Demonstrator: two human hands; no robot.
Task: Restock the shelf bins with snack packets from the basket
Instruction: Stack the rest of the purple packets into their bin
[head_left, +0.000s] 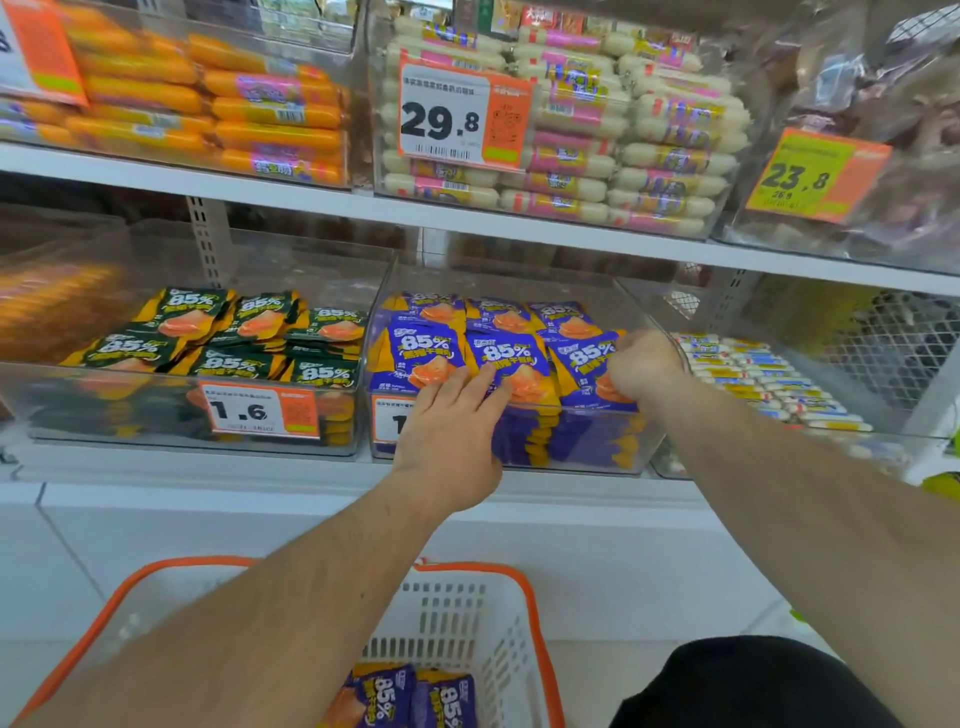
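the left hand (449, 423), fingers spread flat, steadies the purple packets (506, 358) at the clear bin (597, 452) front edge; the right hand (641, 366) pinches one. better to seat it level, flush with the row.

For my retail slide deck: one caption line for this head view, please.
Both hands settle purple packets into a clear bin, basket below.

The clear shelf bin (644, 457) at centre frame is filled with purple snack packets (423, 351) (each printed "85%") stacked flat in rows. At bottom centre, the white, orange-rimmed basket (467, 618) holds two more purple packets (447, 701), lying tilted.
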